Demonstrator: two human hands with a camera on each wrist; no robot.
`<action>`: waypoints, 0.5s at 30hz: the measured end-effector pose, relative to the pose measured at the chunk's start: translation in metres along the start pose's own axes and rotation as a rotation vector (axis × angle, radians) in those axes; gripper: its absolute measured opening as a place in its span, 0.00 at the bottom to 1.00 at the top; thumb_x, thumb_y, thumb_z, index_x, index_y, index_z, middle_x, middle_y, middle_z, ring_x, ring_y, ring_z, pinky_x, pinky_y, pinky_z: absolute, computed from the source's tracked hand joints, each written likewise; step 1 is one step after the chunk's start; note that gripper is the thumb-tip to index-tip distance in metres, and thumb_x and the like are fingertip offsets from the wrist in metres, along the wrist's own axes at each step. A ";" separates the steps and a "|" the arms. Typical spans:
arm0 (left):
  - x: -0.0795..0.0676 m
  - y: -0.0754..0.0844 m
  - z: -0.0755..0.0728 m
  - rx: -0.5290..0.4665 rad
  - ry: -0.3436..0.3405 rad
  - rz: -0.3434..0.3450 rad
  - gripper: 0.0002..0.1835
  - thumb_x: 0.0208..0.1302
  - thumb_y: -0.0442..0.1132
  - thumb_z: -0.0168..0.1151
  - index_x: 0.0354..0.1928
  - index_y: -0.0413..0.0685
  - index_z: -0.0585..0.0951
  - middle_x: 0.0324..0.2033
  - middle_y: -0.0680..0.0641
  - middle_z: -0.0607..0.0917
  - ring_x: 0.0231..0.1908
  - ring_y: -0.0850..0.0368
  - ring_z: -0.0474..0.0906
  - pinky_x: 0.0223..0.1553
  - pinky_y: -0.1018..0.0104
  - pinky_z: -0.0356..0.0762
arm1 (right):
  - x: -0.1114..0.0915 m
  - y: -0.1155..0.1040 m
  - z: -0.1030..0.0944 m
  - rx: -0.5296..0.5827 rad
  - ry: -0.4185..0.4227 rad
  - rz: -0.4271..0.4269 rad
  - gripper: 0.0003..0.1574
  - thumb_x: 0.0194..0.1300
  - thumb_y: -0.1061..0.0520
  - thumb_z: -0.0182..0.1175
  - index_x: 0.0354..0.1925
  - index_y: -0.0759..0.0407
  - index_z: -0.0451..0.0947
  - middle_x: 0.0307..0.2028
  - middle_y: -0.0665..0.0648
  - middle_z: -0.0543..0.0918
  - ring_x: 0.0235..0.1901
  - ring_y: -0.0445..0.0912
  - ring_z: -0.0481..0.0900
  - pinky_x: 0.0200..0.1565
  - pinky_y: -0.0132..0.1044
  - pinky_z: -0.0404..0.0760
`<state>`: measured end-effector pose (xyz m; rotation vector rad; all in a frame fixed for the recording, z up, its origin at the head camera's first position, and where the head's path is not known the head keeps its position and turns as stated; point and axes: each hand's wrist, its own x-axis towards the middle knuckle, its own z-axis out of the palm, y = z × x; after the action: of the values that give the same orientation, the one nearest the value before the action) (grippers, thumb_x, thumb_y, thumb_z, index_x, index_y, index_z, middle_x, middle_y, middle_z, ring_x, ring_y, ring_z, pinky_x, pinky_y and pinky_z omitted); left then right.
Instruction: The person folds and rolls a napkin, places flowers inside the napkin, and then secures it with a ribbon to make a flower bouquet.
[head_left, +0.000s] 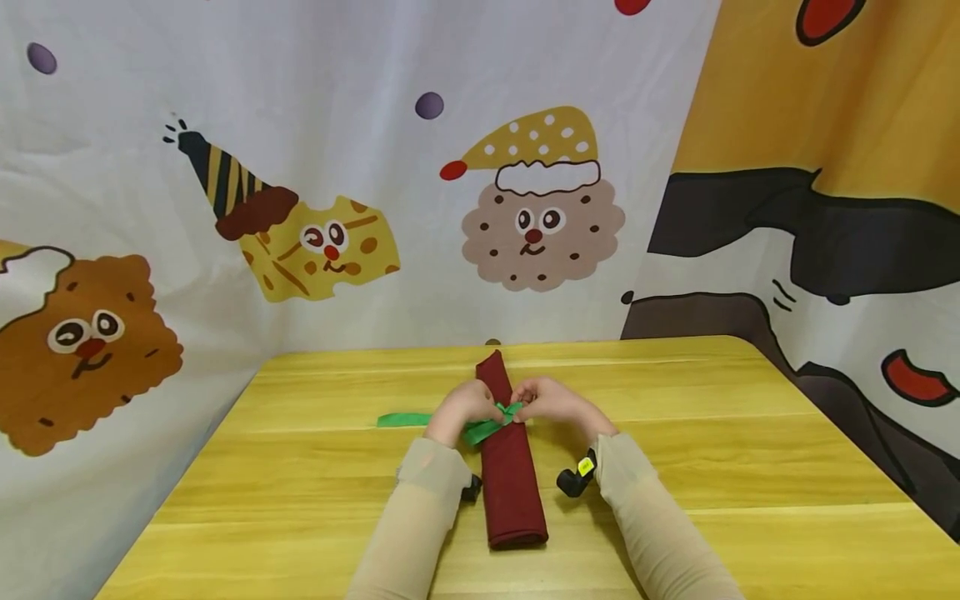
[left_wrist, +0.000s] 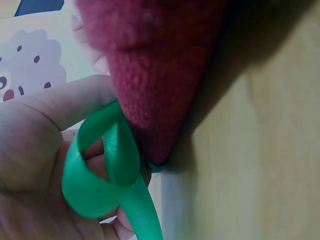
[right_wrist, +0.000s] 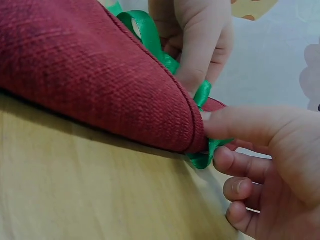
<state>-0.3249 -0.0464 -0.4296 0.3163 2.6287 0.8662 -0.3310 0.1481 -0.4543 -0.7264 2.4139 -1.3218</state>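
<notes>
A dark red cloth (head_left: 513, 492), folded into a long narrow bundle, lies lengthwise on the table. Around its middle runs a green ribbon (head_left: 483, 432), with a loop and one tail stretching out to the left. My left hand (head_left: 467, 406) pinches the ribbon at the crossing on top of the cloth; in the left wrist view the ribbon loop (left_wrist: 82, 185) stands out beside the palm. From the other side my right hand (head_left: 557, 402) holds the ribbon between thumb and index finger, as the right wrist view shows, its other fingers curled loosely by the cloth's edge (right_wrist: 192, 130).
The wooden table (head_left: 300, 500) extends to both sides of the bundle. Behind it hangs a curtain (head_left: 337, 108) printed with cartoon biscuits and cheese. A small black wrist camera (head_left: 576, 479) sits by the right sleeve.
</notes>
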 end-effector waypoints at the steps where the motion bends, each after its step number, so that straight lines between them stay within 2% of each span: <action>1: 0.000 -0.001 0.000 -0.002 -0.007 0.005 0.32 0.54 0.42 0.73 0.08 0.53 0.58 0.09 0.56 0.53 0.12 0.62 0.45 0.16 0.68 0.50 | 0.000 -0.001 0.001 -0.002 0.002 -0.004 0.11 0.59 0.64 0.66 0.40 0.68 0.78 0.30 0.56 0.79 0.29 0.45 0.72 0.35 0.39 0.72; 5: -0.001 -0.001 -0.001 -0.014 -0.030 0.011 0.33 0.52 0.43 0.76 0.09 0.52 0.57 0.10 0.55 0.52 0.13 0.62 0.44 0.17 0.67 0.49 | 0.002 0.001 0.003 -0.016 0.025 -0.007 0.10 0.59 0.65 0.65 0.39 0.69 0.78 0.29 0.56 0.78 0.28 0.44 0.70 0.33 0.38 0.71; 9: -0.003 0.001 -0.001 0.005 -0.026 0.009 0.34 0.51 0.42 0.76 0.10 0.52 0.56 0.11 0.55 0.51 0.13 0.61 0.44 0.17 0.67 0.49 | 0.000 0.001 0.002 -0.028 0.037 0.023 0.07 0.62 0.61 0.63 0.37 0.65 0.79 0.30 0.53 0.79 0.29 0.44 0.71 0.35 0.37 0.71; 15: -0.003 0.003 0.001 0.046 0.000 -0.003 0.34 0.53 0.41 0.75 0.10 0.52 0.56 0.11 0.55 0.51 0.13 0.62 0.44 0.16 0.68 0.51 | 0.000 0.003 0.001 -0.036 0.082 0.038 0.13 0.71 0.54 0.55 0.35 0.62 0.81 0.32 0.52 0.81 0.31 0.44 0.71 0.37 0.38 0.69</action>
<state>-0.3211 -0.0448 -0.4281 0.3238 2.6521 0.8054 -0.3315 0.1492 -0.4571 -0.6446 2.5084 -1.3213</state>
